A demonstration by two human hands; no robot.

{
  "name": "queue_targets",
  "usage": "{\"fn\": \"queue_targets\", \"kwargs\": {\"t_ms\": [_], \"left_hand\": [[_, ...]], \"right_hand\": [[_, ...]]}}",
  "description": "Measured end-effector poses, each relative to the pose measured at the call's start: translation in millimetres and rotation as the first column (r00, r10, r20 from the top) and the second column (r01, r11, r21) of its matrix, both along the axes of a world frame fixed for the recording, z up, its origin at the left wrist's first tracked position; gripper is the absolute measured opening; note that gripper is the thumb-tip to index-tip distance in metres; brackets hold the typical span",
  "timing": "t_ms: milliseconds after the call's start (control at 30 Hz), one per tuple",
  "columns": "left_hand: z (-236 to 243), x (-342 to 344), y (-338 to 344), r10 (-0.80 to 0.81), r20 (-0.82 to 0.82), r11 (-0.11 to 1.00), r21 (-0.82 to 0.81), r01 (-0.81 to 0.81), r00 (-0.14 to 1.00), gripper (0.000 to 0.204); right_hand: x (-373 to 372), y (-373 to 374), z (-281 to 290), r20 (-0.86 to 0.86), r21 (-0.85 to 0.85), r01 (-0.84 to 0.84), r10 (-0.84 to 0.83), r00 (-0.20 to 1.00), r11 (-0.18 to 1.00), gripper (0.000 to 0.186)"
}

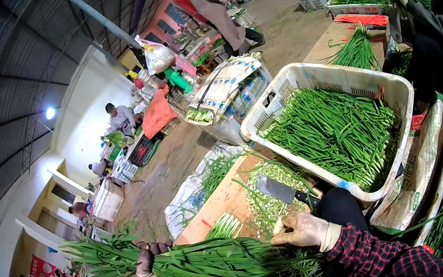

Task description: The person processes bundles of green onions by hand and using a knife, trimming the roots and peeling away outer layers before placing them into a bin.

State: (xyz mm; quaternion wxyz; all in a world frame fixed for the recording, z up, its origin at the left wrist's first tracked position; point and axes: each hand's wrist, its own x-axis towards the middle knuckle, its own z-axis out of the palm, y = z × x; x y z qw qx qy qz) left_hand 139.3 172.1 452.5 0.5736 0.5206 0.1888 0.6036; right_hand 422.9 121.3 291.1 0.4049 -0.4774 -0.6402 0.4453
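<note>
Green chives (194, 261) are lying as a long bundle across the near edge of the wooden cutting board (225, 199), leafy tips pointing left, cut ends right. Both hands are gripping it: the left hand (152, 265) is closing fully around the middle, while the gloved right hand (300, 230) is curling over the stalk end. A cleaver (282, 191) is resting on the board just beyond the right hand, beside a white crate (340, 80) of trimmed chives.

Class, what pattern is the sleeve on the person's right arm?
The sleeve is a red-and-black check, clearest in the head view.
</note>
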Motion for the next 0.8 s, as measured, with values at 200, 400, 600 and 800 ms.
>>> {"fn": "queue_targets", "kwargs": {"t_ms": [200, 400, 600, 800], "left_hand": [[23.7, -9.9, -18.8, 0.01, 0.039, 1.0, -0.017, -0.009, 0.999, 0.021], [43.0, 24.5, -16.5, 0.149, 0.05, 0.986, -0.083, -0.144, 0.988, 0.028], [40.2, -10.2, -11.9, 0.322, 0.028, 0.932, -0.186, -0.311, 0.946, 0.026], [48.3, 2.1, -18.6, 0.377, 0.012, 0.917, -0.145, -0.371, 0.926, 0.029]], "right_hand": [[15.9, 18.5, 15.5, -0.282, 0.122, 0.054, -0.018, 0.959, 0.991, 0.041], [-52.4, 44.2, -49.0, -0.263, 0.168, -0.482, 0.511, 0.818, 0.86, 0.043], [-67.5, 17.4, -98.5, 0.046, -0.076, -0.603, 0.607, 0.793, 0.794, 0.043], [-63.7, 13.9, -112.3, 0.235, -0.13, -0.499, 0.516, 0.824, 0.857, 0.043]]}}
